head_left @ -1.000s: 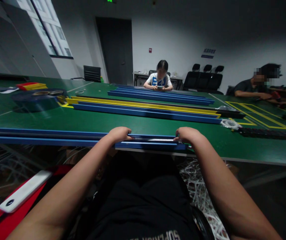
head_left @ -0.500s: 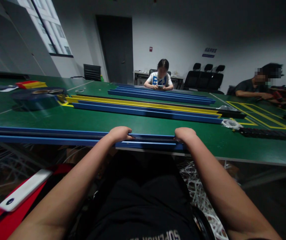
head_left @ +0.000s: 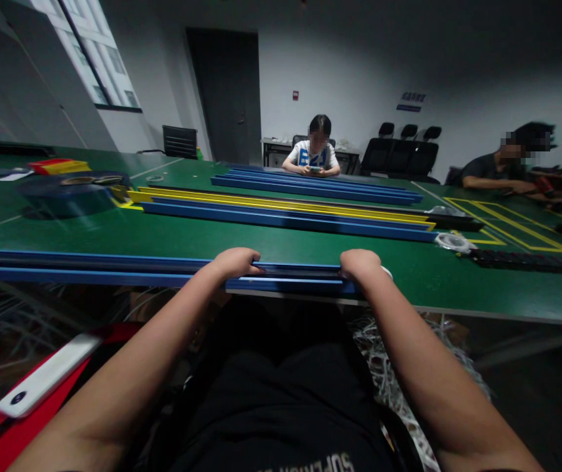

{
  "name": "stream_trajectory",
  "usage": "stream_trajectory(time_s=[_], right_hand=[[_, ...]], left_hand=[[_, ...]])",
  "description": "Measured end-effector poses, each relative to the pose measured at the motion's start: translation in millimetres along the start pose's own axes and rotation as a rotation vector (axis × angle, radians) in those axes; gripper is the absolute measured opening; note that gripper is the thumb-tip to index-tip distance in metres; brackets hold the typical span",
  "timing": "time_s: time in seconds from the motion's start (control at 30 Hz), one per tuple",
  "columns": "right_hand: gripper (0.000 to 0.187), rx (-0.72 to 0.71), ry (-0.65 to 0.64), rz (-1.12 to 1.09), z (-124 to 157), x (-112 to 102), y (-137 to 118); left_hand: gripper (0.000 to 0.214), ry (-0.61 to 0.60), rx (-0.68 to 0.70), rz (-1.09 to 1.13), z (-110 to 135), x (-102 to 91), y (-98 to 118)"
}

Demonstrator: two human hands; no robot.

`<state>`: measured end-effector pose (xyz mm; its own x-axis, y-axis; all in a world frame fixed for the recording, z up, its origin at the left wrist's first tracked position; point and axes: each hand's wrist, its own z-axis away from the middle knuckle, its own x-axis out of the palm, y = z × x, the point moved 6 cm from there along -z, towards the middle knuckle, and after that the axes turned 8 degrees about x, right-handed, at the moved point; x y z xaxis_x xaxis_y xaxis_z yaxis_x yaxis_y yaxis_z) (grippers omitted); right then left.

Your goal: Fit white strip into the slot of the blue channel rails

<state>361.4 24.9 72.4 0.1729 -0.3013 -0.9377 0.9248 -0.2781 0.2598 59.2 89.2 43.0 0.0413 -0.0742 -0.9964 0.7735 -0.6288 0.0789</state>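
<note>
1. Blue channel (head_left: 300, 269) lies along the near edge of the desk (head_left: 187, 239), long axis side to side, running well off toward the desk's left.
2. Both hands reach it from the desk's near side; the right sits closer to the channel's right end.
3. Left hand (head_left: 238, 263): thumb and fingers almost closed, pinching the channel's far wall.
4. Right hand (head_left: 362, 265): curled, back uppermost, at the channel; fingertips hidden, cannot tell if gripping.
5. Yellow rail (head_left: 281, 205) lies farther across the desk, roughly parallel.
</note>
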Motion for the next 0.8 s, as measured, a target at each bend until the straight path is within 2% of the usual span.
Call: stream_trajectory(time_s=[0.33, 0.8], right_hand=[[0.035, 0.012, 0.005, 0.011, 3.5, -0.9, -3.0], [0.035, 0.001, 0.015, -0.011, 0.1, 3.1, -0.8]], left_hand=[[0.031, -0.044, 0.025, 0.011, -5.7, -2.5, 11.4], [0.035, -0.016, 0.147, 0.046, -38.0, 3.4, 62.2]])
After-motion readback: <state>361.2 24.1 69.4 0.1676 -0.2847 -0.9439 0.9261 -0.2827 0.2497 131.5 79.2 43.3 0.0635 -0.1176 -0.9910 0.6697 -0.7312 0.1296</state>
